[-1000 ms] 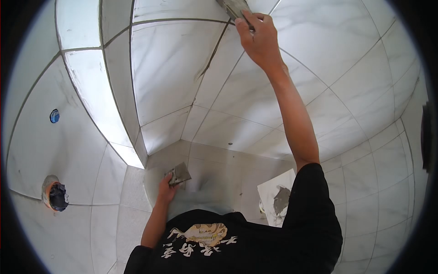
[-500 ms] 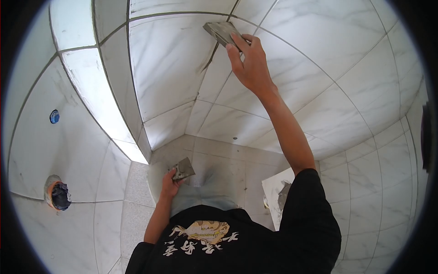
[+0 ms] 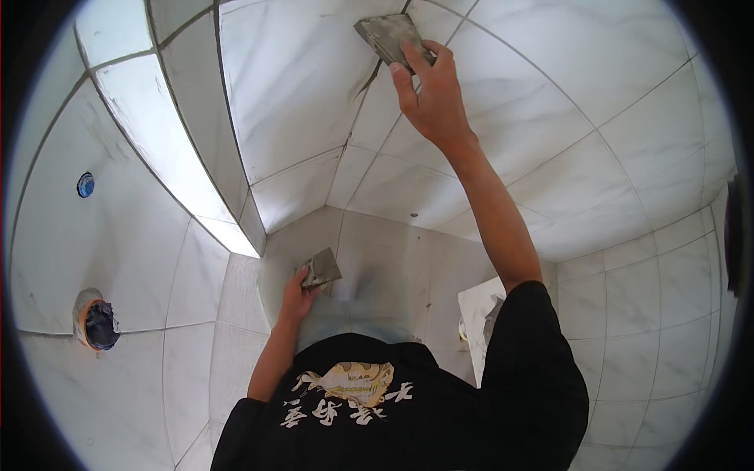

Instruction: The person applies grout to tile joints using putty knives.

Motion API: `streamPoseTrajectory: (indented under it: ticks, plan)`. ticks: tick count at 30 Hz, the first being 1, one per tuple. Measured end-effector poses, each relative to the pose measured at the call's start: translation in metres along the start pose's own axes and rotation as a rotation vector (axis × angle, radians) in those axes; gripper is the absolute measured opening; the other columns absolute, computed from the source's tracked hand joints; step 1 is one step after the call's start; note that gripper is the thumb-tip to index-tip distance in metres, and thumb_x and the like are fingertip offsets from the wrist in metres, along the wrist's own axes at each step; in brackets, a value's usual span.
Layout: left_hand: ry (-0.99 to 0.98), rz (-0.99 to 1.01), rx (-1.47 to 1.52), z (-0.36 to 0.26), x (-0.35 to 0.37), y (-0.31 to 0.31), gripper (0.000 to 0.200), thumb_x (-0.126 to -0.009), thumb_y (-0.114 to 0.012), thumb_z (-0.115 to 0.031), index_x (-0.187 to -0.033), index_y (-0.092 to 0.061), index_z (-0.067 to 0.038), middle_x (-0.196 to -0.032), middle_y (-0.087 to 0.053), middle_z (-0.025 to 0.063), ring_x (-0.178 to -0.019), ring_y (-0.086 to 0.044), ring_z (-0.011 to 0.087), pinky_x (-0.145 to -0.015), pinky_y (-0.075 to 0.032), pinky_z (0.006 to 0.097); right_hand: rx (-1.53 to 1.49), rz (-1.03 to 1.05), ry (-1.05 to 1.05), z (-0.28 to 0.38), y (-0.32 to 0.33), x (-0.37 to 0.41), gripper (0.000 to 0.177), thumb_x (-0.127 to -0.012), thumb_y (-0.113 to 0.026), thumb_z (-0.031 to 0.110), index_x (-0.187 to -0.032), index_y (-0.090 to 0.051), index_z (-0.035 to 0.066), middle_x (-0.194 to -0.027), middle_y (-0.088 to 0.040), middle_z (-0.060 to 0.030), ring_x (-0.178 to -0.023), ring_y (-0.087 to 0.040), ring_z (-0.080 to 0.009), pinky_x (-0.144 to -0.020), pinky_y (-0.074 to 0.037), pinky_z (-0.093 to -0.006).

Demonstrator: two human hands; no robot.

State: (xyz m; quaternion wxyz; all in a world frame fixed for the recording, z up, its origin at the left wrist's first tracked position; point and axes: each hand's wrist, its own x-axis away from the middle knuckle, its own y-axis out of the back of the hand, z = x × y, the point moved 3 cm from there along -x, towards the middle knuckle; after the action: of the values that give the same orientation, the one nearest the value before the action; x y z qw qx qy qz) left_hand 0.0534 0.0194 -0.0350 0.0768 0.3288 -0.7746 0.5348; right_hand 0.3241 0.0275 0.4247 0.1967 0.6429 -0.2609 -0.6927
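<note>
My right hand (image 3: 433, 94) is raised at the top centre, its fingers closed on a flat grey rectangular pad (image 3: 390, 35) that lies against the marbled wall tiles (image 3: 302, 86). The pad covers part of a dark joint in the wall corner, and a dark smear shows on the joint just below it. Low in front of my body, my left hand (image 3: 296, 295) grips a smaller grey plate (image 3: 323, 268) with grey paste on it.
A pipe opening (image 3: 100, 325) stuffed with dark material and a blue round plug (image 3: 86, 184) are in the left wall. A bright tiled ledge (image 3: 161, 118) runs beside the corner. A white board (image 3: 475, 314) with a grey patch lies by my right elbow.
The view has shifted slightly. My right hand and its pad appear a little higher in the picture, with the pad turned flatter to the view. My left hand still holds its plate.
</note>
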Motion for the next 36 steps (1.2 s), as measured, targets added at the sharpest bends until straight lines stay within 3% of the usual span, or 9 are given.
streamPoseTrajectory:
  ticks: [6,13,18,22,24,30,36]
  plan:
    - [0.007,0.003,-0.060,-0.001,-0.001,0.000,0.030,-0.099,-0.053,-0.023,-0.119,-0.057,-0.001,-0.105,-0.068,0.0079,-0.089,-0.070,0.0187,-0.072,-0.063,0.0336,0.029,0.056,0.022,0.003,-0.037,0.052,0.043,-0.091,-0.062,0.022,-0.126,-0.057,-0.002,-0.122,-0.046,-0.0364,-0.108,-0.052,-0.0498,-0.088,-0.051,-0.0486]
    - [0.022,-0.017,-0.078,0.003,-0.008,0.010,0.030,-0.099,-0.053,-0.024,-0.120,-0.058,-0.002,-0.107,-0.069,0.0088,-0.094,-0.070,0.0206,-0.074,-0.062,0.0360,0.000,0.129,-0.036,0.001,-0.072,0.104,0.045,-0.090,-0.064,0.022,-0.128,-0.055,-0.002,-0.122,-0.045,-0.0364,-0.106,-0.053,-0.0499,-0.086,-0.052,-0.0471]
    - [0.051,0.020,-0.109,0.003,-0.005,-0.004,0.030,-0.099,-0.053,-0.023,-0.119,-0.058,-0.001,-0.103,-0.069,0.0087,-0.088,-0.070,0.0198,-0.071,-0.063,0.0341,-0.122,0.253,-0.128,-0.003,-0.092,0.146,0.044,-0.091,-0.062,0.023,-0.126,-0.057,-0.002,-0.122,-0.047,-0.0353,-0.106,-0.053,-0.0474,-0.087,-0.052,-0.0467]
    - [0.008,0.002,-0.134,0.001,-0.004,-0.009,0.031,-0.099,-0.053,-0.023,-0.119,-0.058,0.000,-0.104,-0.069,0.0089,-0.088,-0.071,0.0199,-0.071,-0.063,0.0342,-0.240,0.147,-0.205,-0.007,-0.070,0.134,0.042,-0.091,-0.062,0.022,-0.124,-0.059,-0.003,-0.123,-0.048,-0.0342,-0.108,-0.052,-0.0452,-0.091,-0.049,-0.0472]
    - [0.053,-0.042,-0.104,0.004,-0.004,-0.005,0.030,-0.099,-0.052,-0.024,-0.120,-0.058,-0.003,-0.107,-0.069,0.0091,-0.094,-0.070,0.0223,-0.071,-0.062,0.0353,-0.257,-0.019,-0.136,-0.006,-0.047,0.111,0.041,-0.092,-0.061,0.022,-0.124,-0.060,-0.004,-0.124,-0.048,-0.0331,-0.111,-0.051,-0.0439,-0.094,-0.046,-0.0469]
    - [0.019,-0.037,-0.194,0.004,-0.006,-0.005,0.030,-0.099,-0.052,-0.023,-0.118,-0.057,0.000,-0.104,-0.069,0.0090,-0.088,-0.071,0.0195,-0.071,-0.063,0.0347,-0.254,-0.161,-0.075,-0.008,-0.011,0.052,0.042,-0.092,-0.061,0.022,-0.124,-0.060,-0.004,-0.124,-0.048,-0.0318,-0.111,-0.050,-0.0424,-0.094,-0.045,-0.0454]
    - [0.035,-0.015,-0.100,0.003,-0.005,-0.004,0.030,-0.098,-0.053,-0.024,-0.118,-0.058,-0.002,-0.104,-0.069,0.0082,-0.088,-0.071,0.0193,-0.069,-0.063,0.0335,-0.254,-0.245,-0.060,-0.016,0.013,0.013,0.043,-0.094,-0.061,0.026,-0.125,-0.061,-0.004,-0.126,-0.049,-0.0272,-0.111,-0.053,-0.0384,-0.093,-0.046,-0.0429]
